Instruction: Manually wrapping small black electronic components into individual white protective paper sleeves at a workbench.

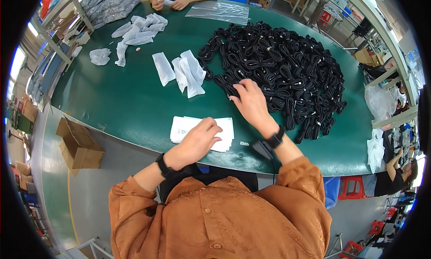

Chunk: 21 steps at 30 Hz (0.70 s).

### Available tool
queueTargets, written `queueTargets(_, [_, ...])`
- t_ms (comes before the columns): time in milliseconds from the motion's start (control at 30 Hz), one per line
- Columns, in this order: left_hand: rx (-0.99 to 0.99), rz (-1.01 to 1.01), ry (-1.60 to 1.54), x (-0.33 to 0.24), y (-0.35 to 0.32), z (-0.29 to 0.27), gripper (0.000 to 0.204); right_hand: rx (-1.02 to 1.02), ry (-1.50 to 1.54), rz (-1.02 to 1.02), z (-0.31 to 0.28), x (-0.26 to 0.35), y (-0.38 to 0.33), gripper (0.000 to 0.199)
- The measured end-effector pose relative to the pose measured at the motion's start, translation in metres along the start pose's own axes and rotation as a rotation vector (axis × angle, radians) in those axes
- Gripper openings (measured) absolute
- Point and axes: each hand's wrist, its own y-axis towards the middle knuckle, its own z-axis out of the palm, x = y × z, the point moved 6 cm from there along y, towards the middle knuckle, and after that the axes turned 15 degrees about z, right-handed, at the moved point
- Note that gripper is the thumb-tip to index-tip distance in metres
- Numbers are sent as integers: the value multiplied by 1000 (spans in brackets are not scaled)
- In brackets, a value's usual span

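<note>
My left hand [199, 140] rests on a stack of flat white bags [182, 128] at the near edge of the green table [125, 101], fingers curled on the top bag. My right hand [250, 101] reaches forward to the near edge of a large pile of coiled black cables [287, 57], fingertips touching a coil; whether it grips one cannot be told. Both wrists carry black bands.
Several filled white bags [179, 70] lie mid-table, more white bags [139, 30] farther back left. A clear plastic sheet [220, 11] lies at the far edge, where another person's hands [173, 3] work. A cardboard box [78, 146] stands on the floor at left.
</note>
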Motion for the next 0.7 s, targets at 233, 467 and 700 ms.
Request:
queueTargets(233, [-26,-67,48,1,9,30,16,140,-396,-22,50,-3,6,29])
queueTargets(467, [-149,-93,22,5,6,28,10,43,-200,-18,10,-13,-25,20])
queueTargets(700, [-188,-340,-211,21,3,25,6,312,411,492,-21,-44,-83,10])
